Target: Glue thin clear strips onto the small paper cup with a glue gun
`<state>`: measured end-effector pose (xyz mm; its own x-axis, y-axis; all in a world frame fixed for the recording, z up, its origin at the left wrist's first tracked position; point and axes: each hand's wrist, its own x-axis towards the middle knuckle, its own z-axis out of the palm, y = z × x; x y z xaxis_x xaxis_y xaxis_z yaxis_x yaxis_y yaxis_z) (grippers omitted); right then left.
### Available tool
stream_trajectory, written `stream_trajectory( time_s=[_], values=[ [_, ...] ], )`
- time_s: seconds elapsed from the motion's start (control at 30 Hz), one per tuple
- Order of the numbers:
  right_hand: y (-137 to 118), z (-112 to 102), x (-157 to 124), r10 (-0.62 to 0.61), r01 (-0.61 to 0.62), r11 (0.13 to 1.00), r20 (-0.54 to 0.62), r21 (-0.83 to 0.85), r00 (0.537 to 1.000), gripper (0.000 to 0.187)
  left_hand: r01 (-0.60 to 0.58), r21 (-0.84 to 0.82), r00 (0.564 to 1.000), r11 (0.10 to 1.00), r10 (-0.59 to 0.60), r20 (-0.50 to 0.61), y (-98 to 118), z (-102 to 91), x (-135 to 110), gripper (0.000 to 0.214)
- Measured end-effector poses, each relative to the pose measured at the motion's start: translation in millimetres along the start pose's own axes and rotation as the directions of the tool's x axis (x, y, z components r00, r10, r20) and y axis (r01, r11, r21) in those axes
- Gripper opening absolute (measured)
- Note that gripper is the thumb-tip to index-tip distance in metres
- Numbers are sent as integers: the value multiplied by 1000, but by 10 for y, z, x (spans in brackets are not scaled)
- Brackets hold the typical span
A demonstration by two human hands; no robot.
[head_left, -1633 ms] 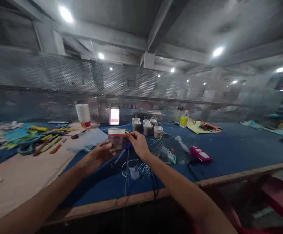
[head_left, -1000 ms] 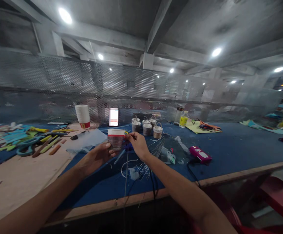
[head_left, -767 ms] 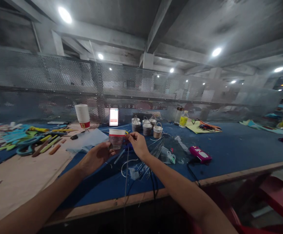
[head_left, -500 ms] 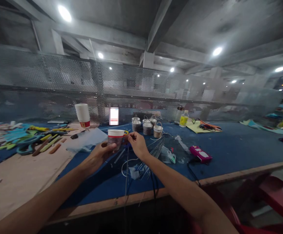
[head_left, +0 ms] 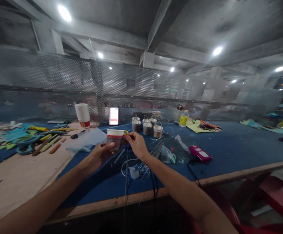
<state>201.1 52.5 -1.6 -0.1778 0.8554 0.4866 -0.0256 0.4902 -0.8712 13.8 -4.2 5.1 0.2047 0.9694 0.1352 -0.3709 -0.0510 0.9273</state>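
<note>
My left hand (head_left: 99,154) is wrapped round a small paper cup (head_left: 114,139) with a white rim, a red band and a dark lower part, held above the blue table. My right hand (head_left: 135,144) is pinched at the cup's right rim, where a small yellow bit (head_left: 126,132) shows; what the fingertips grip is too small to name. Thin wires (head_left: 145,162) and clear plastic scraps lie on the table under my hands.
Several small handled cup-buckets (head_left: 147,125) stand behind. A stack of paper cups (head_left: 83,114), a phone (head_left: 114,116), bottles (head_left: 184,118), a pink device (head_left: 200,153) and tools on the left (head_left: 31,139) lie on the blue table (head_left: 241,143). Mesh screen behind.
The cup has stayed in my left hand, turning slightly. My right hand's fingers have shifted a little left along the rim.
</note>
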Motion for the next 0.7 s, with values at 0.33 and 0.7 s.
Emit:
stream_trajectory(
  time_s=[0.33,0.7],
  values=[
    [-59,-10,-2,3,-3,1000,15,1,1000,17,27,-63,1000,998,-26,14,48,38,-47,38],
    [-120,-7,15,63,-65,996,36,57,997,19,56,-160,998,985,-48,50,44,13,-46,34]
  ],
)
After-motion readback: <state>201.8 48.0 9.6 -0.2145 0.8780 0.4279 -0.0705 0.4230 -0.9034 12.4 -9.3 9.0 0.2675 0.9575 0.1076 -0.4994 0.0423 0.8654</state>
